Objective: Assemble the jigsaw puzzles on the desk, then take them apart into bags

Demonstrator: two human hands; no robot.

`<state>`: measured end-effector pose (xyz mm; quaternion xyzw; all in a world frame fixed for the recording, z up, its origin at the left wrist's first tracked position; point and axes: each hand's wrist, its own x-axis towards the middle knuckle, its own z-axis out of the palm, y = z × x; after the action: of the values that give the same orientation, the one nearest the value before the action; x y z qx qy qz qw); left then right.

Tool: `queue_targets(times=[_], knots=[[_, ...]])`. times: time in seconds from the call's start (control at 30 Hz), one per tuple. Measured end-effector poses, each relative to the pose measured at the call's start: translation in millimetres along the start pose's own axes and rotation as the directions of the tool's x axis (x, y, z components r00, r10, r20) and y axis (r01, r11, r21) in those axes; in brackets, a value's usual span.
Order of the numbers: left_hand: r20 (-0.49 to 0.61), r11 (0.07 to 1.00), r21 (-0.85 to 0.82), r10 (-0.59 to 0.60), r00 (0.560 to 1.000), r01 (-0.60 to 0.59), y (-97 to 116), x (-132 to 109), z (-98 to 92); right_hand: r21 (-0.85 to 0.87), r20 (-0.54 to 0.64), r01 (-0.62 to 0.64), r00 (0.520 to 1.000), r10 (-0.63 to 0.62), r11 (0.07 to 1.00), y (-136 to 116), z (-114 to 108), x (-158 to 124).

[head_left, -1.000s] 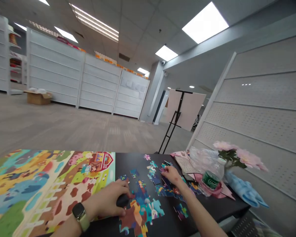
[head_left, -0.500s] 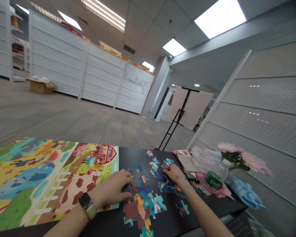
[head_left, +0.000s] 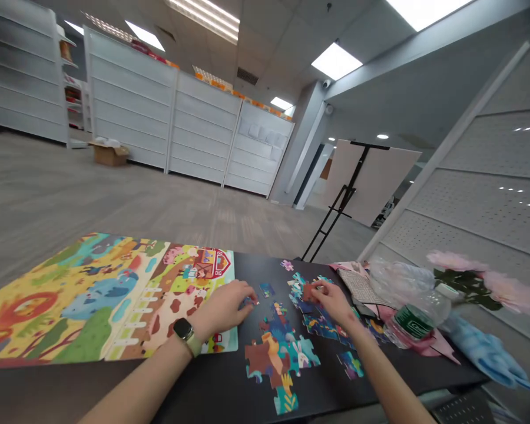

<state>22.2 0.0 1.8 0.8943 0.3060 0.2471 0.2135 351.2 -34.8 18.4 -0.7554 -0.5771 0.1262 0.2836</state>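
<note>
My left hand [head_left: 227,306], with a watch on its wrist, is by the right edge of the farm-and-animal picture board [head_left: 83,318]. Its thumb and fingers close on a small puzzle piece [head_left: 248,302], mostly hidden. Between the fingertips of my right hand [head_left: 335,303] is a brown puzzle piece [head_left: 309,291], over the joined teal pieces [head_left: 297,285]. Nearer me, a larger joined section [head_left: 276,353] shows a rabbit and a brown animal. Dark blue joined pieces [head_left: 322,325] run beneath my right hand.
Loose pieces include a pink one [head_left: 287,265], a blue one [head_left: 267,289] and a green-purple one [head_left: 351,365]. On the right stand a plastic bottle [head_left: 417,321], pink flowers [head_left: 503,288] and blue cloth [head_left: 486,347]. An easel [head_left: 344,200] stands beyond the black table [head_left: 203,386].
The view has shifted, so the scene sits farther right. My left hand has moved away from me along the board's edge, its fingers drawn together. The brown piece at my right fingertips shows more.
</note>
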Motion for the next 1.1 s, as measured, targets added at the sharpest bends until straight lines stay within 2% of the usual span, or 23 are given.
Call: queue_targets(times=[0.13,0.2,0.27,0.33,0.4,0.53,0.7,0.83,0.97,1.1], knots=[[-0.028,0.951,-0.309,-0.04,0.999,0.029,7,3,10.0,0.332,0.225,-0.006,0.972,-0.073,0.943,-39,41,-47],[-0.001,0.887,-0.459,-0.059,0.998,0.052,5,6,19.4,0.439,0.275,-0.032,0.956,-0.1,0.898,-55,62,-66],[0.01,0.851,-0.522,-0.07,0.997,0.065,0,8,26.9,0.508,0.289,-0.052,0.951,-0.112,0.86,-64,73,-78],[0.024,0.853,-0.516,-0.077,0.997,0.078,-6,9,29.2,0.548,0.257,-0.049,0.96,-0.112,0.835,-65,72,-85],[0.058,0.877,-0.47,-0.075,0.996,0.093,-10,9,26.9,0.568,0.159,-0.008,0.982,-0.1,0.823,-59,64,-89],[0.114,0.93,-0.355,-0.06,0.992,0.097,-6,7,20.0,0.56,-0.024,0.043,0.999,-0.036,0.827,-30,45,-102],[0.114,0.974,-0.226,0.008,0.993,0.018,1,5,22.6,0.562,-0.117,-0.006,0.989,0.087,0.827,3,45,-121],[0.136,0.989,-0.143,0.053,0.989,-0.033,4,5,25.8,0.553,-0.113,-0.02,0.989,0.099,0.833,8,48,-127],[0.124,0.992,-0.12,0.042,0.991,-0.027,6,4,26.4,0.505,-0.047,-0.011,0.998,0.04,0.863,5,48,-129],[0.121,0.992,-0.126,0.032,0.992,-0.016,7,4,25.2,0.452,-0.038,0.007,0.999,0.012,0.892,7,51,-130]])
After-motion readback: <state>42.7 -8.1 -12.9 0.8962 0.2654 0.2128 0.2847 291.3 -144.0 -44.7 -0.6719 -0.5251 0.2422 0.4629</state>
